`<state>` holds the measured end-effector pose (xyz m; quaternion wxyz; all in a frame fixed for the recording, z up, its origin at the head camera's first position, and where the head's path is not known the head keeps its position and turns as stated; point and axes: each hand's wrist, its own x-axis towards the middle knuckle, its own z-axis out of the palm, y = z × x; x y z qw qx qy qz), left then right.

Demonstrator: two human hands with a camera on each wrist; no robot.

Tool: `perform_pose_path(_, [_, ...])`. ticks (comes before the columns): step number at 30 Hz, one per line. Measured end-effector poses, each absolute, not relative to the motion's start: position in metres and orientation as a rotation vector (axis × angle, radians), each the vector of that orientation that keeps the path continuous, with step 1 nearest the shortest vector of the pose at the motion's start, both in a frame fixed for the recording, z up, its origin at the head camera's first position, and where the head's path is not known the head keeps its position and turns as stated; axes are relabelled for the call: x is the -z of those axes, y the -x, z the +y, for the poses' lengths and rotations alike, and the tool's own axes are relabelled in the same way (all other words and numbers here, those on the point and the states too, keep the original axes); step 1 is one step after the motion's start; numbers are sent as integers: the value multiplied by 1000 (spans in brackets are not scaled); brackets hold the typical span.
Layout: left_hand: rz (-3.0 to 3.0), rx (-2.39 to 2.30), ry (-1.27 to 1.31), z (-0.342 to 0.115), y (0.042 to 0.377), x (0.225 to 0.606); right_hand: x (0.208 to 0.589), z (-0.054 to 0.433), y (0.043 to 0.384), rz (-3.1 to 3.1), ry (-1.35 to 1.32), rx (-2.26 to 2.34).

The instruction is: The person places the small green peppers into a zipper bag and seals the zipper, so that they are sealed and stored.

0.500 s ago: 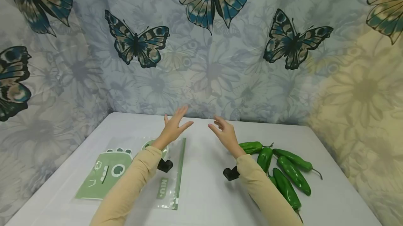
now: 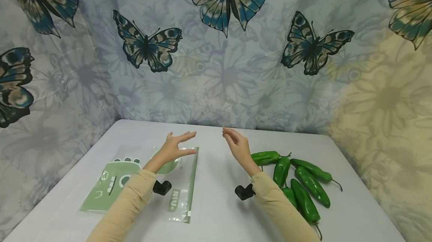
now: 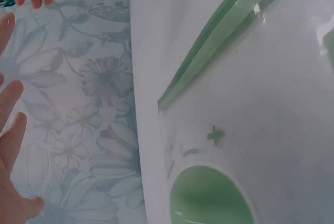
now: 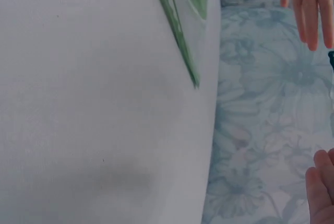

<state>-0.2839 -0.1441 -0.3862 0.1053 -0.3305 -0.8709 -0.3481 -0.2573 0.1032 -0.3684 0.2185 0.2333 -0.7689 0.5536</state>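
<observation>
My left hand (image 2: 173, 147) is raised over the upper right part of a clear plastic zip bag (image 2: 183, 182), fingers spread and holding nothing. The bag lies flat on the white table, with a green zip strip along its right edge and a green cartoon monster print at its left. My right hand (image 2: 237, 146) hovers to the right of the bag with loosely bent fingers and nothing in them. Several green chili peppers (image 2: 312, 187) lie beyond the right forearm, which partly covers the nearest ones. In the left wrist view the zip strip (image 3: 209, 33) and a green round print (image 3: 209, 198) show large.
The white table (image 2: 216, 204) ends at a back edge against a patterned cloth backdrop (image 2: 229, 96) with butterflies. A black wrist camera mount (image 2: 162, 187) hangs beside the left wrist, another mount (image 2: 244, 192) beside the right.
My left hand has moved left and nearer, lower over the bag, its fingers now pointing right. The right hand has shifted only slightly; bag and peppers stay in place.
</observation>
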Motion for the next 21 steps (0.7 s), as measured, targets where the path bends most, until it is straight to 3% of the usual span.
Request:
perform_pose_path(14, [-2538,1354,1001,-168,252,422,388,103,241,-2099,-631,-1784])
perform_pose_path(21, [-2532,1462,1012,-165,230,418,402,97,237,-2025,-713,-1923])
